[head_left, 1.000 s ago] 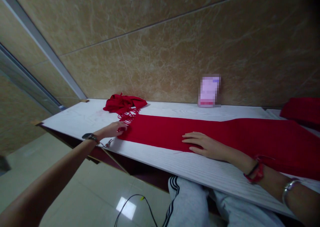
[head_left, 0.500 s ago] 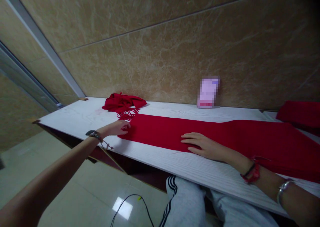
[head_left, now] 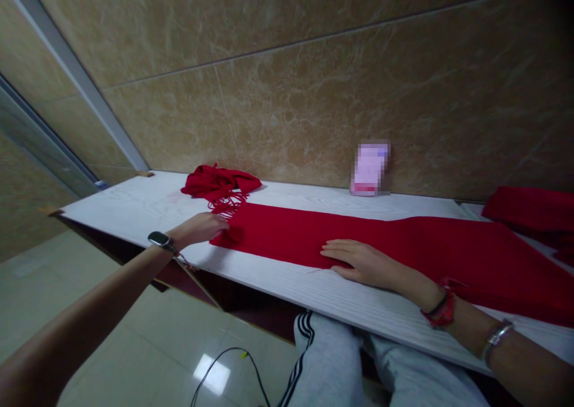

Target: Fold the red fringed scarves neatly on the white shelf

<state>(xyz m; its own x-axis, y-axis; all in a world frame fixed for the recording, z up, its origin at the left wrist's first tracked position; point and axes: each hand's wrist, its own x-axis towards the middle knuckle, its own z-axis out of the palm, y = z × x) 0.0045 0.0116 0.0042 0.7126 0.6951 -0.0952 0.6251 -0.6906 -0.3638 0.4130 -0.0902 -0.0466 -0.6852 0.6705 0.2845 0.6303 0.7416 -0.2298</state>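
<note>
A long red scarf lies flat along the white tabletop and runs off to the right. At its left end my left hand has its fingers closed on the scarf's edge, near the fringe; the fingertips are partly hidden. My right hand rests palm down with fingers stretched out on the scarf's near edge, about midway along. Behind my left hand sits a bunched red cloth, close to some red tassels.
The white tabletop stands against a brown marbled tile wall. A blurred pink card-like thing leans on that wall. More folded red fabric lies at the right. A black cable loops on the floor.
My left hand has turned over a little and its fingers have closed on the scarf's end. My right hand stays on the scarf. The view has shifted slightly.
</note>
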